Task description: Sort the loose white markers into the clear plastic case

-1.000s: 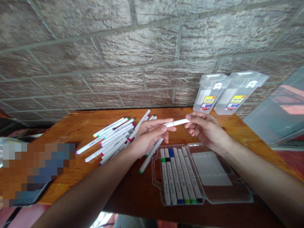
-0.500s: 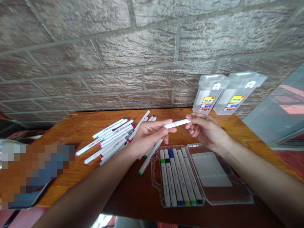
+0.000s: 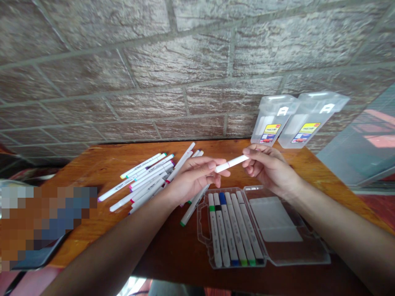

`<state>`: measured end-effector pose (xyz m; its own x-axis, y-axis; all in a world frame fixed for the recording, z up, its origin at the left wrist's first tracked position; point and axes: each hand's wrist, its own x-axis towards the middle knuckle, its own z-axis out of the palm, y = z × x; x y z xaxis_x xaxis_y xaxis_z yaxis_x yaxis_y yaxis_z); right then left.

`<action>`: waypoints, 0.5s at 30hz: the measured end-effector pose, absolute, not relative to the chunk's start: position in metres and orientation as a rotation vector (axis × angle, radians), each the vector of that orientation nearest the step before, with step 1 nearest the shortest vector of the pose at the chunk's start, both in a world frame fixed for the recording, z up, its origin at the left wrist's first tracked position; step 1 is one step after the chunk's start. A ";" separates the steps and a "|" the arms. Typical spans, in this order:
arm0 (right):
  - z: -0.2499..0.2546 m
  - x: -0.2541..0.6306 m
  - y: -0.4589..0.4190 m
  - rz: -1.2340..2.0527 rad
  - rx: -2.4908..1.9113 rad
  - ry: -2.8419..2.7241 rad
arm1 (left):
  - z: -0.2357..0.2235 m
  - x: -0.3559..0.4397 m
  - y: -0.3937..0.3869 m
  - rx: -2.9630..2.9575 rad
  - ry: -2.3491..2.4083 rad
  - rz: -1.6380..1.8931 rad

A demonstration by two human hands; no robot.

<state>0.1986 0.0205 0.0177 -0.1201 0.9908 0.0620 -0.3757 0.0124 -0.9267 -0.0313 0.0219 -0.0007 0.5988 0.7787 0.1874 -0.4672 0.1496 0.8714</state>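
Note:
A white marker (image 3: 233, 163) with a thin purplish ring is held in the air above the table, tilted with its right end higher. My right hand (image 3: 271, 166) pinches its right end between thumb and fingers. At the other end, the thumb and fingers of my left hand (image 3: 196, 176) close around the marker. Below my hands lies an open clear plastic case (image 3: 298, 257), with several white markers (image 3: 231, 236) side by side in its left half. To the left, partly behind my left hand, is a loose pile of markers (image 3: 148, 176) with coloured ends.
Two translucent marker boxes (image 3: 273, 119) with yellow labels stand upright against the stone-block wall (image 3: 197, 53) at the back right. Everything rests on a brown wooden table (image 3: 83, 172). A dark flat object (image 3: 40, 255) lies at the left edge, beside a blurred-out patch.
My left thumb and fingers have shifted slightly on the marker's left end, which has dipped a little. My right hand keeps its pinch. The case and pile look unchanged.

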 end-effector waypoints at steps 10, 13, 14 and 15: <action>0.018 0.198 0.019 1.429 -0.830 -1.045 | -0.001 -0.031 0.022 1.075 0.341 0.914; 0.018 0.198 0.019 1.431 -0.830 -1.046 | -0.001 -0.030 0.022 1.071 0.346 0.914; 0.018 0.198 0.019 1.432 -0.830 -1.045 | -0.001 -0.030 0.022 1.071 0.346 0.914; 0.018 0.197 0.019 1.434 -0.830 -1.045 | -0.002 -0.030 0.022 1.073 0.346 0.915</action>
<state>0.1975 0.0190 0.0180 -0.1311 0.9891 0.0665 -0.3661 0.0140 -0.9305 -0.0299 0.0224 -0.0016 0.5997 0.7811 0.1739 -0.4708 0.1687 0.8660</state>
